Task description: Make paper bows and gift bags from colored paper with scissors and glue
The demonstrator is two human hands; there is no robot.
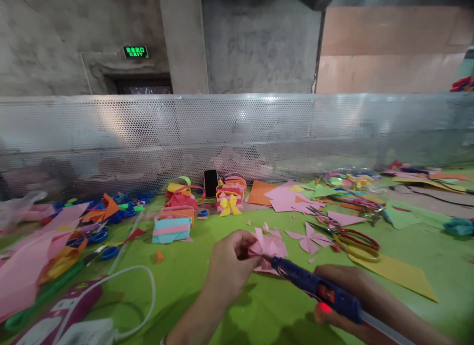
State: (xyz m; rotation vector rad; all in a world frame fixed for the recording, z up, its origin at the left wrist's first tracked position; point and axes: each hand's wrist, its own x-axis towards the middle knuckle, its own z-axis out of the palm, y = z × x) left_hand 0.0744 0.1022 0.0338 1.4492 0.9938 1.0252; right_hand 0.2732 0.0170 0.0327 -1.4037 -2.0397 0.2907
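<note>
My left hand point(231, 261) pinches a folded pink paper piece point(272, 243) with several petal-like flaps, held just above the green table. In my right hand point(351, 285) is a blue hot glue gun point(314, 280), its red light glowing and a glue stick coming out of its back end. The nozzle is at the pink paper, close to my left fingertips; whether it touches cannot be made out. Just right of it lies a pink paper pinwheel shape point(308, 238). Beyond that are scissors with red and yellow handles point(359, 243).
Small paper bags point(172, 229), one with a yellow bow point(229, 205), stand at the back near a dark phone point(211, 183). A purple-and-white power strip point(62, 310) with a white cable is at front left. Paper sheets point(396, 271) and scraps lie around; a perforated metal screen point(222, 132) closes the far edge.
</note>
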